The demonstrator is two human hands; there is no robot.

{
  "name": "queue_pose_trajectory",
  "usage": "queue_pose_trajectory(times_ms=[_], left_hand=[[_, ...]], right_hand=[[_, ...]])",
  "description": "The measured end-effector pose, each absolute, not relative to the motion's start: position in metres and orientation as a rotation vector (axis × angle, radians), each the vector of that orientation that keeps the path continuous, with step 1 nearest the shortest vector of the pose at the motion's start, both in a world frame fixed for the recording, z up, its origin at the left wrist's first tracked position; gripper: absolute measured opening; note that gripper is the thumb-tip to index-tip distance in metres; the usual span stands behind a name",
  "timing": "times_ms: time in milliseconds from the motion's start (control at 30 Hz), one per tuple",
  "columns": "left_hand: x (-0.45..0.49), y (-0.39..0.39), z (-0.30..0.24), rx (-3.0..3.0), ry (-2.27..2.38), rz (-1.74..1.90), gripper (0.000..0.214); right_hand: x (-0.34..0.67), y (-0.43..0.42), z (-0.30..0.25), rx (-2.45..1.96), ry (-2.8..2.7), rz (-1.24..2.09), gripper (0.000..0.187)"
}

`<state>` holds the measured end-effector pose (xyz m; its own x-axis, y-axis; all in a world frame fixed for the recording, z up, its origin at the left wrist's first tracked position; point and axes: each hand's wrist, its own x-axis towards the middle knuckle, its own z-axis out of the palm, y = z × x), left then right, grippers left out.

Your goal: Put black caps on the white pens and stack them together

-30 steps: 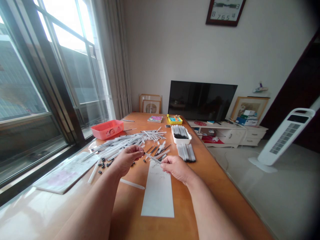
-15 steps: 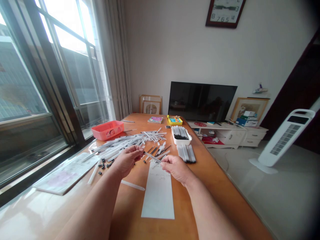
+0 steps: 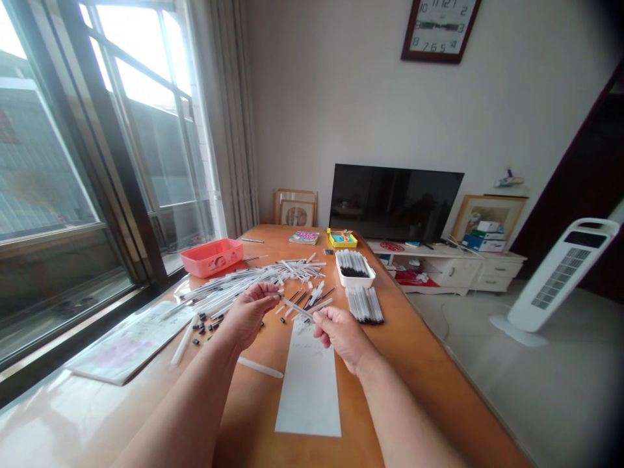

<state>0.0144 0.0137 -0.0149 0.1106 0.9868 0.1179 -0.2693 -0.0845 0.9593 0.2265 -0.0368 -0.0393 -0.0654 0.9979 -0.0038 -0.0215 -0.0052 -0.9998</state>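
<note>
Both my hands are raised over an orange wooden table [image 3: 419,364]. My right hand [image 3: 338,330] pinches a thin white pen [image 3: 296,308] at its near end. My left hand [image 3: 248,312] is closed at the pen's far tip, fingers pinched there. Under the hands lies a long white paper sheet [image 3: 309,383]. Behind my left hand spreads a pile of white pen barrels [image 3: 238,283], with small black caps [image 3: 205,325] scattered near it.
A white tray of pens [image 3: 354,268] and a row of finished pens [image 3: 364,304] sit right of centre. A red basket [image 3: 212,255] stands by the window, a notebook [image 3: 131,338] at left. A television, cabinet and tower fan stand beyond.
The hands hold the same pen in nearly the same pose. The camera has tilted up slightly, so everything sits a little lower in view.
</note>
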Motion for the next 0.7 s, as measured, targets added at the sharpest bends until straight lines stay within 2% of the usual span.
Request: queue_pose_trajectory(times_ms=[167,367,600,700], left_hand=[[0.015,0.014,-0.016,1.079,0.865,1.302,0.039],[0.018,0.014,-0.024,1.173,1.019,1.270,0.039],[0.016,0.018,-0.028,1.126,0.957,1.280,0.035],[0.015,0.018,-0.027,1.053,0.831,1.259,0.031]], right_hand=[[0.225,-0.036,-0.039,-1.150,-1.182,1.285,0.037],[0.220,-0.037,-0.039,-1.172,-1.217,1.272,0.038],[0.219,-0.039,-0.040,-1.104,-1.240,1.172,0.030],[0.218,-0.039,-0.041,-1.186,-1.223,1.194,0.039]])
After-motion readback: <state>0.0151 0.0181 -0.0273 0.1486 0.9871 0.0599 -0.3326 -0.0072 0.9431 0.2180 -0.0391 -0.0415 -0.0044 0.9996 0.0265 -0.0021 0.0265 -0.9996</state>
